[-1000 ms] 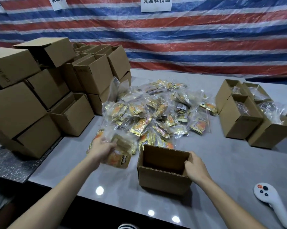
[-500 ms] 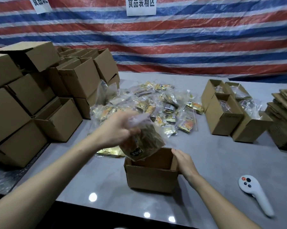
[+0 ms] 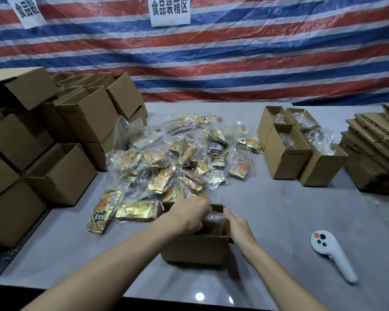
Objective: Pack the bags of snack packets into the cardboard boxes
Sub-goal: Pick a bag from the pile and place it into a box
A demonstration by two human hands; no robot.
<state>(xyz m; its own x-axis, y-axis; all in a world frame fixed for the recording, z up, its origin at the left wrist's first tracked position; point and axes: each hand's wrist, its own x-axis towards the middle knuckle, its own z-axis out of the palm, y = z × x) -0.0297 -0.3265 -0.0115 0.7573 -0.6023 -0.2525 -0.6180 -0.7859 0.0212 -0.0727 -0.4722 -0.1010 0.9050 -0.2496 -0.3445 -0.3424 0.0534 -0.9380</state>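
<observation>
Bag going into open cardboard box [image 3: 194, 248] on grey counter [image 3: 278, 221].
Left hand [image 3: 189, 215] curled on crinkly clear bag [image 3: 213, 218]; right hand [image 3: 238, 223] flat on rim. Sign [image 3: 170, 10]: 食品装箱区.

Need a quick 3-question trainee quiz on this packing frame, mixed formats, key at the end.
1. True or false: the left hand is pushing a clear bag down into the open box in front of the person.
2. Where is the right hand? A) on the white remote B) at the box's right wall C) in the pile of bags
3. Fill in: the filled boxes stand to the ___ of the pile.

Key: 1 true; 2 B; 3 right
</observation>
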